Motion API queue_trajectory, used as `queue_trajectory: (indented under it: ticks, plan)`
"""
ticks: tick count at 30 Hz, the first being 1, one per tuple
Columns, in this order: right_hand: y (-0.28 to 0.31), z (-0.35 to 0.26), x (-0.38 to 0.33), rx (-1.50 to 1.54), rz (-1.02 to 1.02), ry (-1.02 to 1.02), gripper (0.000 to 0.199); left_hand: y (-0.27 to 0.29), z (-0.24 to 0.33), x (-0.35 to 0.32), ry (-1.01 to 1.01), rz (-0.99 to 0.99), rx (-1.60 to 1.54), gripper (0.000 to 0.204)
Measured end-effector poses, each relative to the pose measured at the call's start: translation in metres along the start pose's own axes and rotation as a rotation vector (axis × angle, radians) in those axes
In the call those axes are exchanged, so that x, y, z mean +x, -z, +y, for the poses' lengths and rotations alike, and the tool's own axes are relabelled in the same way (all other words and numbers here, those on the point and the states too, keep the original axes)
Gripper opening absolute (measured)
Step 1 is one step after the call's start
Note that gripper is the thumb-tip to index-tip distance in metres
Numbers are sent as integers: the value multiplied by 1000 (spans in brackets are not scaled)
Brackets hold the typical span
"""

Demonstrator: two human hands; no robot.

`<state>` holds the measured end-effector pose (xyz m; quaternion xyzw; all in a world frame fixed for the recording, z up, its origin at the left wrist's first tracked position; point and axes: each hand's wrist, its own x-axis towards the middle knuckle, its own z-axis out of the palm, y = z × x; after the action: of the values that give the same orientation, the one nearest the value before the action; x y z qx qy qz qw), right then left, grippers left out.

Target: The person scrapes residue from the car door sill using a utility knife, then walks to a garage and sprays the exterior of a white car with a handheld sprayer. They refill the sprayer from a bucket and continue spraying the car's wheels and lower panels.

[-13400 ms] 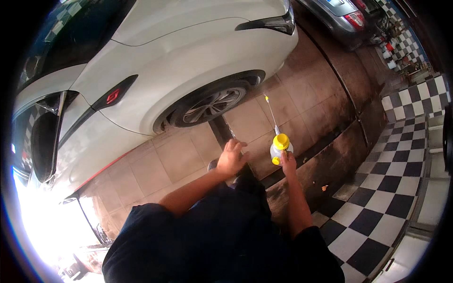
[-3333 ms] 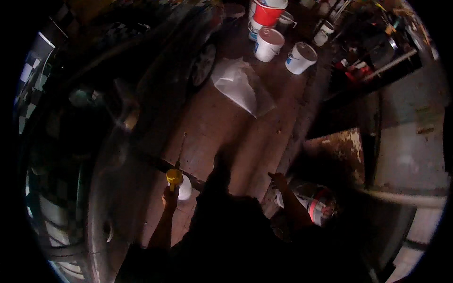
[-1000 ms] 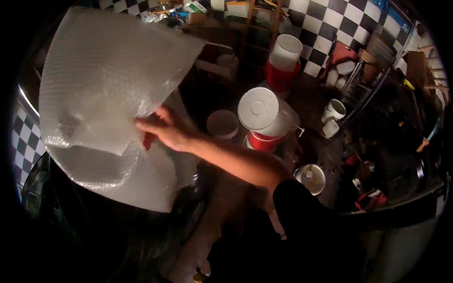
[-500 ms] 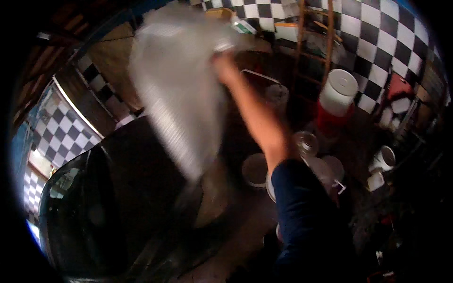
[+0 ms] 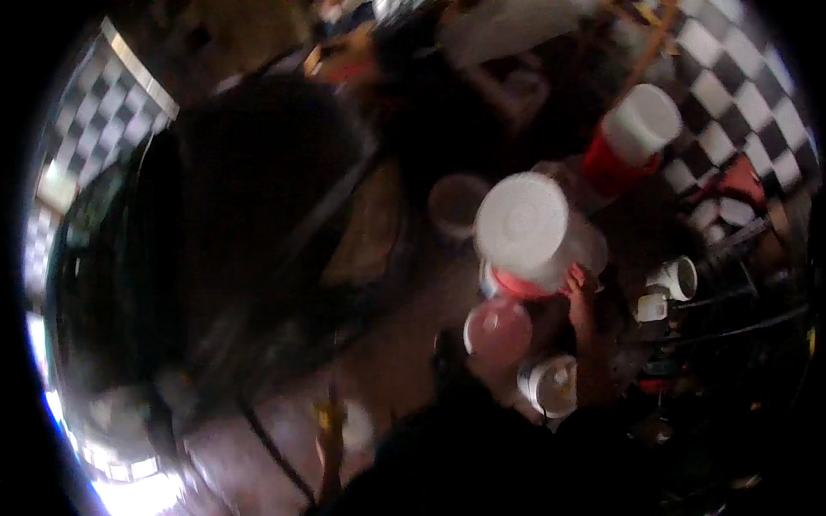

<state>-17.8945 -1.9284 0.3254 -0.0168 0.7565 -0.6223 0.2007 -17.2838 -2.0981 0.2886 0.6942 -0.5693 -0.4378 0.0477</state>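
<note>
My right hand [image 5: 580, 291] is at the side of a white bucket [image 5: 523, 222] with a pale round face turned up toward me. Its fingers bend against the bucket's wall and appear to grip it. A red rim [image 5: 521, 285] shows just under the bucket. Low in the picture, my left hand [image 5: 328, 445] is closed around a small yellow thing [image 5: 329, 414], too blurred to name. Close to that hand are a pale round shape [image 5: 355, 425] and a dark hose-like line [image 5: 280, 456]. Below the bucket stand a pinkish tub [image 5: 499, 330] and a white pail [image 5: 551, 387].
A dark car [image 5: 103, 284] fills the left side. Farther off stands a red container with a white top [image 5: 641, 125]. A white pail lies tipped [image 5: 675, 279] at the right. A pale sheet [image 5: 512, 30] lies at the far top, before checkered walls [image 5: 740, 95].
The outstretched arm with the clear plastic sheet has drawn back, and the sheet is out of that hand. My view has tipped down. Both hands now show, the right at the white bucket.
</note>
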Motion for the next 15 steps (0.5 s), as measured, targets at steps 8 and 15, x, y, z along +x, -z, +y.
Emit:
queue_trajectory:
  ticks: [8,15]
  plan:
    - [-55,114,-249,-21,-430,-151,36,18,77,-22,-290,-164,-347,24]
    - [-79,27,-336,-356,-679,547,45,21,109,-103,-431,-354,-516,25]
